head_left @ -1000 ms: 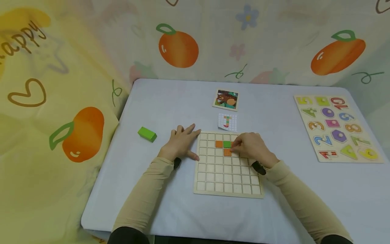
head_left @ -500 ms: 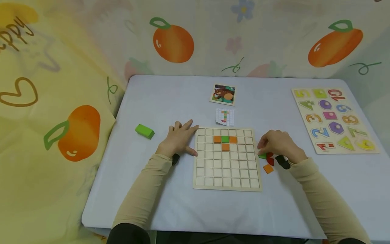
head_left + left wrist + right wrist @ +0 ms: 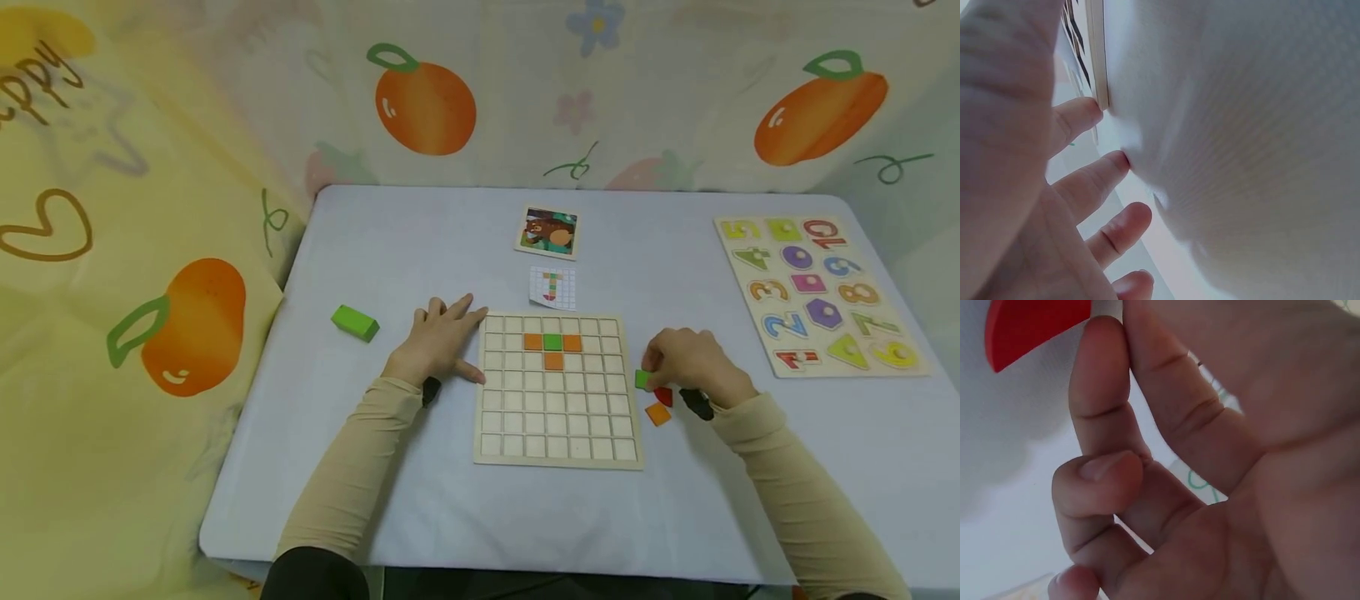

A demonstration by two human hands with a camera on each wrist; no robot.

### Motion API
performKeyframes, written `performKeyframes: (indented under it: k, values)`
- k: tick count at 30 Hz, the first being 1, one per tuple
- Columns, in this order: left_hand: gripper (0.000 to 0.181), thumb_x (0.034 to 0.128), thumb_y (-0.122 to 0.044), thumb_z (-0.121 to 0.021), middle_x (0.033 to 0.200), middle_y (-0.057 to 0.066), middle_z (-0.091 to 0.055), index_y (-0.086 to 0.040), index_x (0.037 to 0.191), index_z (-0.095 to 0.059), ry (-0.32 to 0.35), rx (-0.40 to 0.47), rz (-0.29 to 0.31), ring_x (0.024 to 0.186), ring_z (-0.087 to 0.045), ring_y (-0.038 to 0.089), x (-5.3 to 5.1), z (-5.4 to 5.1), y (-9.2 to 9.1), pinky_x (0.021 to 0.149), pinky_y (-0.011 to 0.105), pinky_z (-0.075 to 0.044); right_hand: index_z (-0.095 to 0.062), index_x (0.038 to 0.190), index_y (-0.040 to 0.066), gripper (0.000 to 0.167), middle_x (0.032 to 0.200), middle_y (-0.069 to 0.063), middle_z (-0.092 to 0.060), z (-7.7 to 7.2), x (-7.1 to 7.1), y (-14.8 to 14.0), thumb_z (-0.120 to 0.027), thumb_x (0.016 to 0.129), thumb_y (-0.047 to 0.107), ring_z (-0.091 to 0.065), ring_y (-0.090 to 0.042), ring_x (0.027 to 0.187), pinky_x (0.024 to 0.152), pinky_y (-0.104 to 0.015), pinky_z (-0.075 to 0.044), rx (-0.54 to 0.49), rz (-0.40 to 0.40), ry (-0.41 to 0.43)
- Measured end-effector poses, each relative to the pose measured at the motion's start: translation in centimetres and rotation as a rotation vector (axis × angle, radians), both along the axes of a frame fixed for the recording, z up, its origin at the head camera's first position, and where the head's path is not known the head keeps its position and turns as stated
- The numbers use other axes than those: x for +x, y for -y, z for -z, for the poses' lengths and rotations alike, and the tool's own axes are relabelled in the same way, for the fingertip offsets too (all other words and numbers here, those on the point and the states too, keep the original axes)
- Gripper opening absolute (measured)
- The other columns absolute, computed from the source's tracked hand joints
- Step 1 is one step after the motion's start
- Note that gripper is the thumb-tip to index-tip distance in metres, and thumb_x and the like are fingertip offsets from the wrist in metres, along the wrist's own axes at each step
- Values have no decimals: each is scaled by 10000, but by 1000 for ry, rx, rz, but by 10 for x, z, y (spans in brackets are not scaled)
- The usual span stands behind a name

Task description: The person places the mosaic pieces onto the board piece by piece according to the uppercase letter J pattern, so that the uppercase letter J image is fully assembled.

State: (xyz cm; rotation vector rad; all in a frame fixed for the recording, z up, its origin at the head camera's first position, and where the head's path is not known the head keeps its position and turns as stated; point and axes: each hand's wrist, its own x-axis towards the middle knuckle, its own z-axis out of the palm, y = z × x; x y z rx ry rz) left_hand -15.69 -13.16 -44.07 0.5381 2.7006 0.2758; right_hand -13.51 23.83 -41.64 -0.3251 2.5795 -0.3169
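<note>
The grid board [image 3: 525,463] lies flat, with three orange squares [image 3: 553,362] and one green square [image 3: 552,342] in its upper cells. My left hand [image 3: 431,343] is spread at its left edge, thumb and a fingertip touching the rim; the left wrist view shows the fingers [image 3: 1088,184] apart beside the rim [image 3: 1099,56]. Right of the board, my right hand [image 3: 693,364] pinches a loose green square [image 3: 642,379] at its edge. A red piece [image 3: 663,396] lies partly under that hand, also seen by a fingertip in the right wrist view [image 3: 1035,328]. An orange square [image 3: 658,414] lies just below.
A green block [image 3: 355,323] lies left of my left hand. Behind the board are a small pattern card [image 3: 552,287] and a bear picture tile [image 3: 549,232]. A number and shape puzzle board [image 3: 823,313] lies at the right.
My right hand has moved from the board's upper cells to the loose pieces at its right, leaving an orange square in its cell. The loose green square has shifted slightly. My left hand stays put.
</note>
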Motion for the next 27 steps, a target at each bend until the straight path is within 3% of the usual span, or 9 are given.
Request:
performKeyframes:
  k: [9,14,21,27]
  values:
    - [1161,679,-581,-881,1749,96,-198,-215,1634,-330,4,-8,-4,1270,-362,333,0,-1,0,938,431,-277,-743,823,124,163,795,-7,-737,-6,3,0,-870,789,220,-627,-198,775,733,-378,-420,-41,47,7]
    - [1168,677,-580,-883,1750,96,-194,-212,1635,-326,7,-7,-5,1258,-362,331,-1,-1,0,928,424,-267,-730,819,92,177,799,-21,-741,-13,-1,-1,-866,804,204,-642,-181,735,650,-304,-441,-128,62,-1]
    - [1173,676,-579,-884,1753,86,-186,-221,1638,-317,9,-4,-8,1263,-355,326,-2,1,0,932,420,-261,-767,849,93,120,868,-52,-774,-11,-8,31,-837,852,191,-606,-171,795,713,-294,-447,-254,-18,-76]
    - [1174,677,-579,-882,1754,81,-183,-225,1640,-311,16,-5,-12,1265,-352,323,-1,0,0,942,423,-263,-814,882,95,127,893,-56,-810,-1,-8,66,-836,861,218,-663,-175,849,768,-304,-497,-298,-75,-70]
